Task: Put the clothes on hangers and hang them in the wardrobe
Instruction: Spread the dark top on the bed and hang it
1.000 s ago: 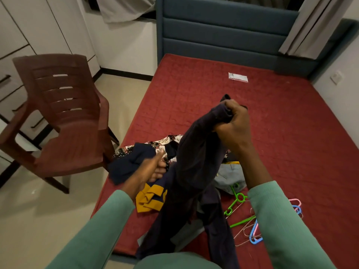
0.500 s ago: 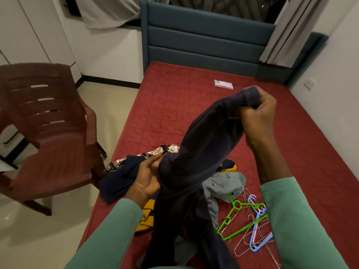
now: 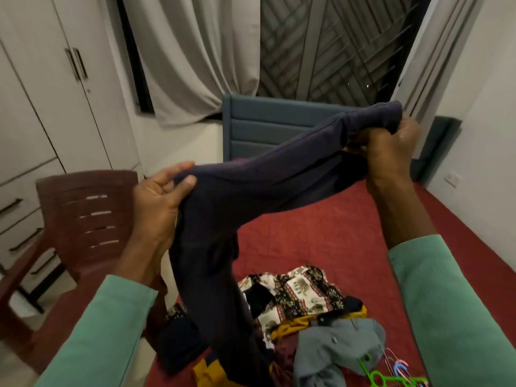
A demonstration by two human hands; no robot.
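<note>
The person holds a dark navy garment (image 3: 251, 191) up in the air above the red bed (image 3: 321, 233). The right hand (image 3: 388, 146) is closed into a fist around one bunched end, high up near the curtain. The left hand (image 3: 159, 196) is lower, and its thumb and fingers pinch the cloth at a fold. From there the rest hangs down to the pile of clothes (image 3: 301, 308) at the near edge of the bed.

I think 3 things could go wrong. The hanging part reaches the pile, so it may drag another piece off the bed when it is lifted. The left pinch is light and the cloth could slip out. Also the garment is twisted and bunched, so the neck or waist opening is hard to find for a hanger.

The hangers (image 3: 391, 378) lie at the bottom right and the frame cuts them, so I cannot count them. It is not clear if the garment is trousers or a shirt. The wardrobe (image 3: 55, 93) stands at the left with closed doors, and its inside is hidden. A brown plastic chair (image 3: 83, 219) stands between it and the bed.
</note>
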